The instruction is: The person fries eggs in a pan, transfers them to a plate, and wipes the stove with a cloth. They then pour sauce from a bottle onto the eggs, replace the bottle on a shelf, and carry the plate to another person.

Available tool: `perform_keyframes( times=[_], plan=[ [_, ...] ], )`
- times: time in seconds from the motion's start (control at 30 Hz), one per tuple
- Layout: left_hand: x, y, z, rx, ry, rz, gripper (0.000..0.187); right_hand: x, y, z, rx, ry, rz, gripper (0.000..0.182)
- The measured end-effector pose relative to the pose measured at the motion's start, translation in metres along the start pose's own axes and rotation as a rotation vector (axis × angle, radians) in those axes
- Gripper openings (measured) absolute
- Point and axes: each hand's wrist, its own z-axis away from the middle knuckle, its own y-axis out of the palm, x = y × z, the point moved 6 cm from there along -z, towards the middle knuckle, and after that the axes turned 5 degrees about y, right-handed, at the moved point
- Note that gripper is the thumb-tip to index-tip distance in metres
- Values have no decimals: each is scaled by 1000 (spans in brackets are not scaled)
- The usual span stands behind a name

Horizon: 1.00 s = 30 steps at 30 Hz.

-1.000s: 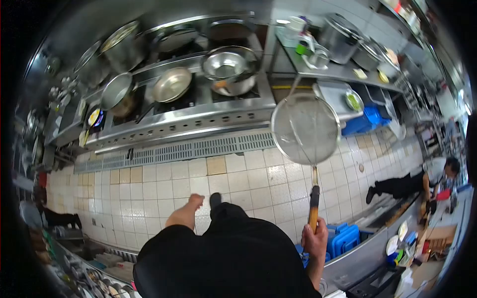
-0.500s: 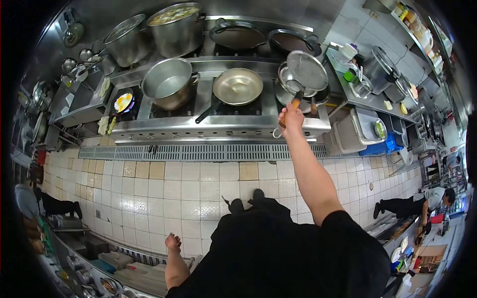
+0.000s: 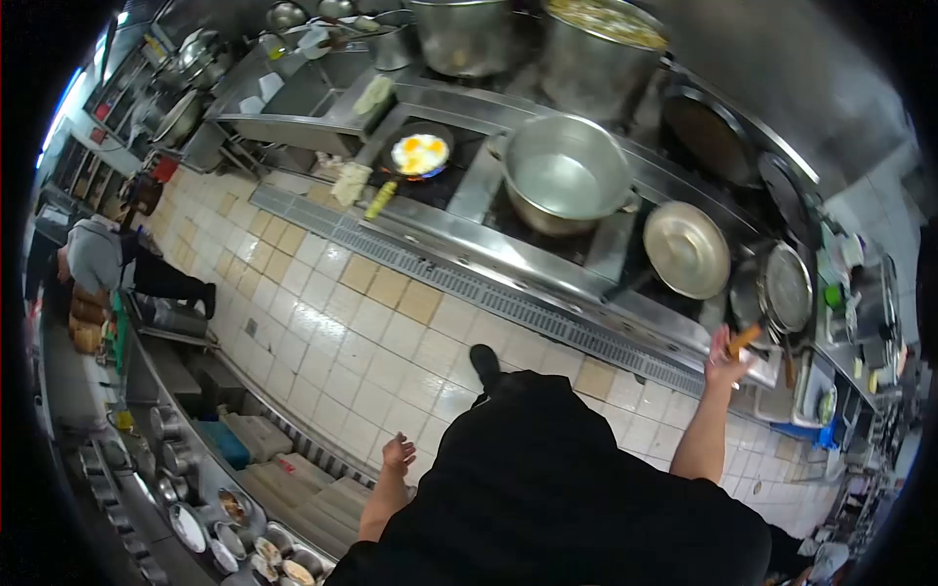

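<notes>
My right hand is at the wooden handle of a round mesh strainer. Its fingers look spread beside the handle's end, no longer wrapped around it; whether they still touch is hard to tell. The strainer lies over a metal pot at the stove's right end. Low over the floor, my left hand hangs with its fingers loosely apart, holding nothing. Left of the strainer sits a wide shallow pan. At the stove's far left, eggs cook in a black frying pan over a flame.
A large deep pot stands mid-stove, with a tall stockpot behind. A floor grate runs along the stove front. Behind me is a counter with metal containers. Another person stands at the left.
My view has swung left, and my body has turned toward the egg pan. The strainer has come down onto the pot, and my right hand's grip on its handle has loosened.
</notes>
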Motion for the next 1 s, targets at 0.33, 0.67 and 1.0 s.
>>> perform_keyframes(
  times=[0.33,0.67,1.0],
  plan=[
    [-34,-124,-14,-419,2,609,51,-371,26,88,648,-263,1854,28],
    [-156,-177,-110,65,89,176,46,-695,338,225,311,899,719,45],
    [-448,-315,-208,-161,238,43,54,-616,318,206,97,265,1381,51]
  ],
)
